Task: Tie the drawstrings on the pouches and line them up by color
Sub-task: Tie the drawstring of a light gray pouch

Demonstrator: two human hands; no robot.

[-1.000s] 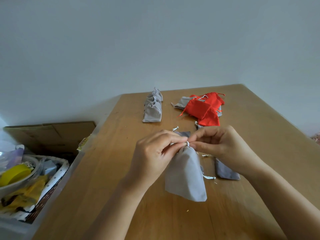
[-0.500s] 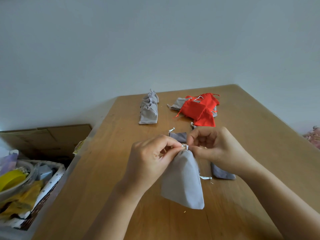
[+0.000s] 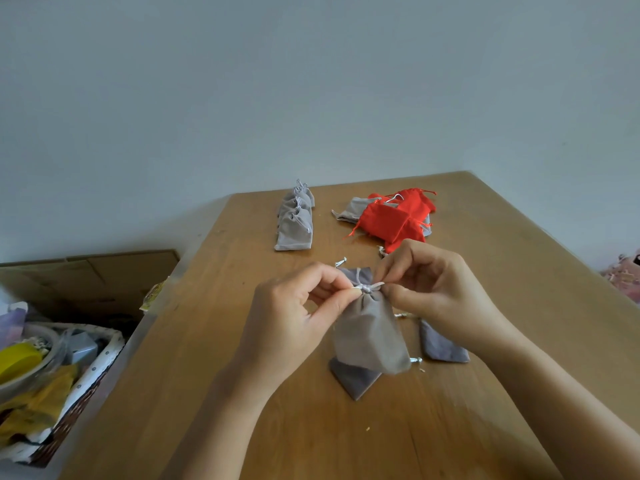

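From the head camera, we see the grey pouch [image 3: 370,337] held over the table [image 3: 242,427], its neck gathered. Our left hand [image 3: 294,327] and right hand [image 3: 436,299] each pinch a drawstring [image 3: 367,288] end, with the other fingers curled. We judge that even, outward pulls should seat the knot snugly before the pouch joins the grey row [image 3: 294,223], beside the red pouches [image 3: 398,216].

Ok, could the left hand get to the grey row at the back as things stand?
Probably yes, once freed: the left hand pinches the drawstring of the held grey pouch, but only bare table lies between it and the grey row.
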